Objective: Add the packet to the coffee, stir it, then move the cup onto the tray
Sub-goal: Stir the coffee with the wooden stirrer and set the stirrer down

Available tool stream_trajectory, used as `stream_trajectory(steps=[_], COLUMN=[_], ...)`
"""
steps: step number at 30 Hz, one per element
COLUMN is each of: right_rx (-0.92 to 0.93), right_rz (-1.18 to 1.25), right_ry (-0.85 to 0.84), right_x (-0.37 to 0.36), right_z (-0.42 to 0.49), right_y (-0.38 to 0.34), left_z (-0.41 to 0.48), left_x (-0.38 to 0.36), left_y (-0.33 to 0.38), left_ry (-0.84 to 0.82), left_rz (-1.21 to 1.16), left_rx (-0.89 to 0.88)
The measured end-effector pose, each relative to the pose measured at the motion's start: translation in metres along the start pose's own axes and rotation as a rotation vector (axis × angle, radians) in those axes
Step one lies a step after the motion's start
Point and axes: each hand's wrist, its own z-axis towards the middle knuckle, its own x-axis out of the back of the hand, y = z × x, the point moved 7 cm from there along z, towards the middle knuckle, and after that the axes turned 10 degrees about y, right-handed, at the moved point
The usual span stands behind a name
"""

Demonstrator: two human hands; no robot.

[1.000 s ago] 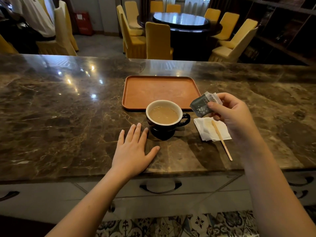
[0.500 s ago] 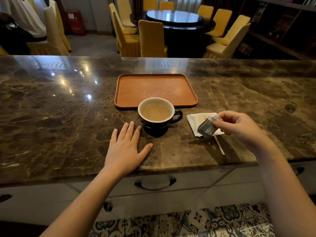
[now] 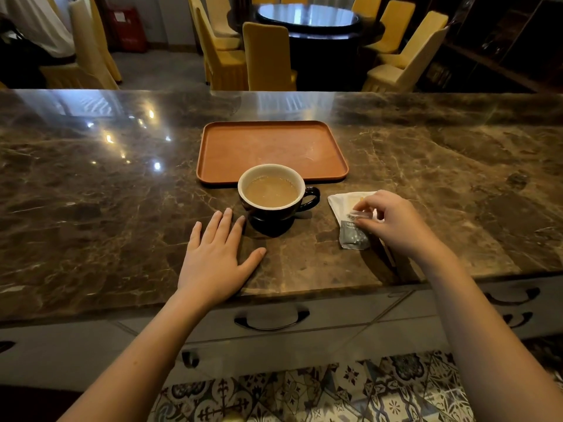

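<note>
One second ago the right hand (image 3: 393,222) held the packet (image 3: 353,234) up; now it pinches it down on the table (image 3: 122,208), at 3 o'clock from the cup (image 3: 271,193). Stirring looks next. The left hand (image 3: 216,257) lies flat and open.

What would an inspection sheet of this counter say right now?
Surface: glossy brown marble counter, drawers below.
Job's things: black cup of milky coffee on the counter, touching no tray; empty orange tray behind it; grey packet lying on a white napkin.
Clutter: nothing seen.
Grippers: left hand flat, open; right hand pinching the packet's top.
Cables: nothing seen.
Surroundings: yellow covered chairs, round dark table.
</note>
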Motion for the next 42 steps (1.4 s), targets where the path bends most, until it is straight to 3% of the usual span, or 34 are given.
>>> stream_trajectory(steps=[5,13,17,26,37,42], right_rx=[0.068,-0.011,-0.156,-0.421,-0.406,-0.324], right_rz=[-0.062,-0.084,-0.150,-0.300,-0.380,-0.264], right_ry=[0.036,0.140,0.201,0.047,0.196,0.393], right_x=[-0.005,-0.002,0.016,0.013,0.017,0.038], right_z=[-0.002,-0.009,-0.024,-0.057,-0.061,-0.066], right_y=[-0.001,0.007,0.016,0.033,0.025,0.008], left_z=[0.000,0.000,0.000,-0.001,0.000,0.000], left_x=[0.001,0.000,0.002,0.002,0.002,0.001], left_y=[0.000,0.000,0.001,0.002,0.001,0.002], left_ry=[0.003,-0.012,-0.018,-0.016,-0.017,-0.015], left_rz=[-0.001,-0.012,-0.008,-0.004,-0.011,-0.015], left_rx=[0.002,0.002,0.005,0.006,0.001,0.003])
